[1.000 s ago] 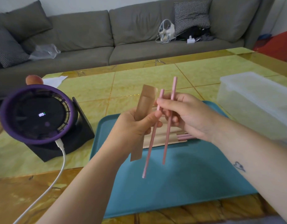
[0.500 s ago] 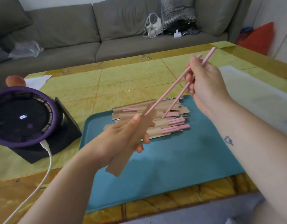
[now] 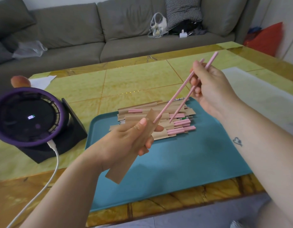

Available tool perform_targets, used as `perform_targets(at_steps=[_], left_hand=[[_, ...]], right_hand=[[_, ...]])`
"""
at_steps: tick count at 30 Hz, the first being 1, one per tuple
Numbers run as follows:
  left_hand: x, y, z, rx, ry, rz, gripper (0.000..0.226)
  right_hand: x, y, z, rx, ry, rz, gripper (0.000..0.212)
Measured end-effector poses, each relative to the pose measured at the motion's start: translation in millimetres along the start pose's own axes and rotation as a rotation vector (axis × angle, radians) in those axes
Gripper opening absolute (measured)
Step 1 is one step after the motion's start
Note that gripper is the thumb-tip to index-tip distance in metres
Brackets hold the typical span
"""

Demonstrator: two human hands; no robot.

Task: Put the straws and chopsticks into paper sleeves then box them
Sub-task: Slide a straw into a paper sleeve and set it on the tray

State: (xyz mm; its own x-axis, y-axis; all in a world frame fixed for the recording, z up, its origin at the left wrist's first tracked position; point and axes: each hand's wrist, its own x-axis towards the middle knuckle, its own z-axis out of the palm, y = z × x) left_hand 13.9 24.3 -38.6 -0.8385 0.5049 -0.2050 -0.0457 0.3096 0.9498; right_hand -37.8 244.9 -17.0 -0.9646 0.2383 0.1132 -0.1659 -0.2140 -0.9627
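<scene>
Two pink chopsticks (image 3: 173,99) meet a brown paper sleeve (image 3: 120,170) above the teal plastic tray (image 3: 175,175).
The left hand (image 3: 126,140) has its grip closed round the flat sleeve, over the tray's near-left part. The right hand (image 3: 210,89) pinches both chopsticks in its grip above the tray's far edge, with one tip at the sleeve's mouth. Filled sleeves (image 3: 160,137) lie piled in the tray's far part.

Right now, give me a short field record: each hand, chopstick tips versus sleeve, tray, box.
left hand: grips a paper sleeve, tilted, opening at the top
right hand: pinches two pink chopsticks near their upper ends
tips: one at the sleeve's opening, the other beside it; neither visibly inside
tray: pile of filled sleeves at its far side
box: pale container on the right, blurred; contents cannot be told
</scene>
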Motion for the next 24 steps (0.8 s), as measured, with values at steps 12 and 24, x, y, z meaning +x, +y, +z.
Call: perform_targets(at_steps=[12,24], left_hand=[[-2.7,-1.8,-6.6,-0.008,-0.020,0.038,0.046],[1.5,-5.6,-10.8,0.001,0.031,-0.005,0.046]], right_hand=[[0.7,6.4,0.4,0.061,-0.197,-0.011,0.027],[0.7,-3.4,-0.9,0.118,-0.139,-0.064,0.033]])
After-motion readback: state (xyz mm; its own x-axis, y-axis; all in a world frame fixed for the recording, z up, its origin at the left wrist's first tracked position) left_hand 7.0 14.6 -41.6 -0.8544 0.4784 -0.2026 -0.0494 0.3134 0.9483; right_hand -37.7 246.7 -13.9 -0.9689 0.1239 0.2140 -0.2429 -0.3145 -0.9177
